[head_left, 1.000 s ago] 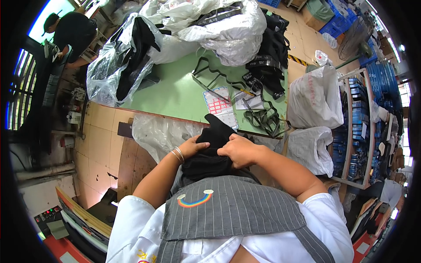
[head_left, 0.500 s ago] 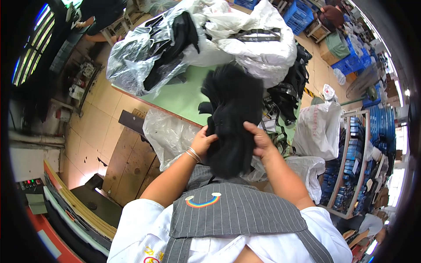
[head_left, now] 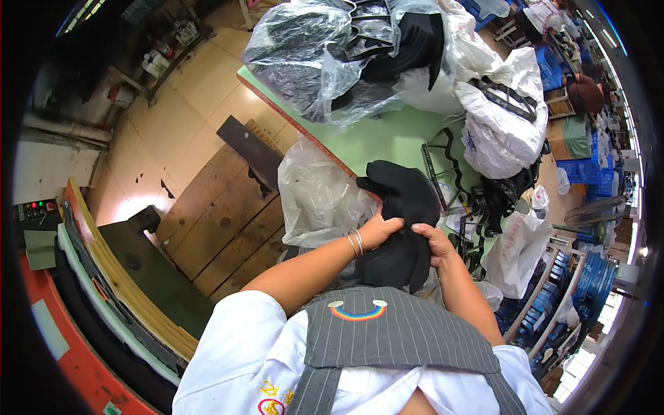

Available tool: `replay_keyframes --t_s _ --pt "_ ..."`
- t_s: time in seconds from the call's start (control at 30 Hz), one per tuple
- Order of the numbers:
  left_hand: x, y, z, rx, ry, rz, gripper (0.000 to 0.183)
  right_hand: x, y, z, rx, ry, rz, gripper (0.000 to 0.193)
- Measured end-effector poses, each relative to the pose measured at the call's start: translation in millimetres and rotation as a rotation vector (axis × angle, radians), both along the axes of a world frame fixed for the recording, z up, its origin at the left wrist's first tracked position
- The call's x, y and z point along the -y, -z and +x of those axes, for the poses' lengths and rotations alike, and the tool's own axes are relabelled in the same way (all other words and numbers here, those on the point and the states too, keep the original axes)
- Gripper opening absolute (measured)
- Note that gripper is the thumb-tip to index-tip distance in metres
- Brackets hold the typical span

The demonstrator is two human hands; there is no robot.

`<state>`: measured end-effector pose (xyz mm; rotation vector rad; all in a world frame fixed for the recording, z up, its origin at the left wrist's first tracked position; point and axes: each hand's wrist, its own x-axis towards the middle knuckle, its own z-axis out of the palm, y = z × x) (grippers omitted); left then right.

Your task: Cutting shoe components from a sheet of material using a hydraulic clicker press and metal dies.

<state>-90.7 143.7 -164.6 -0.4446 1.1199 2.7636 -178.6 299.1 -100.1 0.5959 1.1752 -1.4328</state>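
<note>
A bundle of soft black fabric-like pieces (head_left: 408,197) is between my hands, just in front of my striped apron at the near edge of the green table (head_left: 398,138). My left hand (head_left: 379,231) grips its left side, the thumb lying on top. On the right side, my right hand (head_left: 434,243) holds it with the thumb pressed on the upper face and the fingers partly hidden. The pieces look bent or folded, with their lower ends hanging toward the apron. Thin black strips (head_left: 453,169) lie on the table beyond my right hand.
A clear plastic bag (head_left: 297,66) with black pieces lies at the table's far side, beside a white sack (head_left: 501,142). Crumpled clear plastic (head_left: 318,194) hangs at the near left edge. Wooden boards (head_left: 228,214) are at left; a rack (head_left: 553,297) with blue items stands at right.
The view has turned, so the table sits further right. The black bundle, upright and fanned out before, is now lower and more compact. My hands have come closer together on it.
</note>
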Motion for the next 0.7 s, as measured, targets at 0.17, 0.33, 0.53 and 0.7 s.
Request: replay_keyframes --t_s 0.17,0.33,0.53,0.7 --pt "-6.5 54.1 13.0 0.148 0.114 -0.552 0.066 -15.8 11.7 10.2 -0.123 0.074 0.064 0.041" --pt "51.9 138.2 36.8 0.246 0.498 -0.916 0.042 -64.6 -11.9 4.9 -0.288 0.283 0.204 0.027" --pt "65.7 176.5 -2.2 -0.411 0.725 -1.379 0.02 -101.7 -31.2 19.1 -0.243 0.435 0.193 0.047" --pt "33.4 180.4 -27.9 -0.393 1.214 -1.526 0.026 -94.1 -18.6 40.1 -0.252 0.354 0.298 0.049"
